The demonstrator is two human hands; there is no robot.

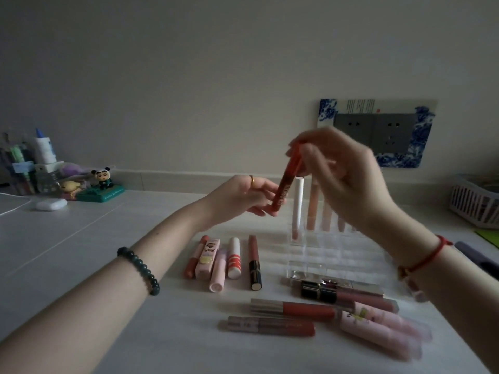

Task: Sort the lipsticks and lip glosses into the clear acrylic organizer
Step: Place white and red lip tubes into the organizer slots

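On the white table (81, 238), the clear acrylic organizer (337, 255) holds a white tube (297, 206) and peach glosses (313, 203) upright in its back row. Just beside the white tube, a tilted red lip gloss (286, 182) is held off the table. The right hand (343, 179) pinches its top and the left hand (243, 195) grips its lower end.

Premises: domestic, a personal desk corner in a private room.

Evidence:
- A pale grey worktop (81, 238) is set against a plain painted wall (189, 76).
- A grey double wall socket (375, 133), upper right, is dressed with a blue-and-white patterned card surround (421, 141).
- A small cartoon figurine on a green base (102, 180) and a white earbud case (51, 204) sit at left.
- A cluttered holder of pens (19, 168) is at far left.
- A white slatted plastic basket (469, 203) is at the right edge.
- Lipsticks and lip gloss tubes (233, 258) lie lower centre beside a clear acrylic organizer (324, 252).
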